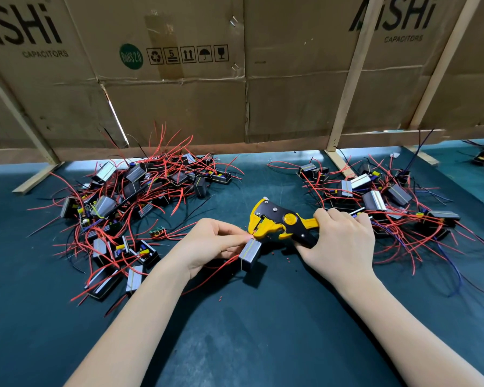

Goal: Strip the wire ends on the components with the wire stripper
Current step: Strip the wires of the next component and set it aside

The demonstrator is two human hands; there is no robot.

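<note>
1. The right hand is wrapped round the handles of the stripper, whose long axis runs right to left, head pointing at the left hand.
2. The left hand pinches a red wire end at the stripper's mouth, and a component hangs just below its fingertips.
3. The wire end sits right at the mouth, left of the right hand; whether it is fully seated I cannot tell.
4. The next move likely turns on that alignment: wire fed rightward along the tool's axis, then squeezed.
5. Piles of components lie on the table: the left pile and the right pile. Red bits of insulation dot the table near the hands.
</note>
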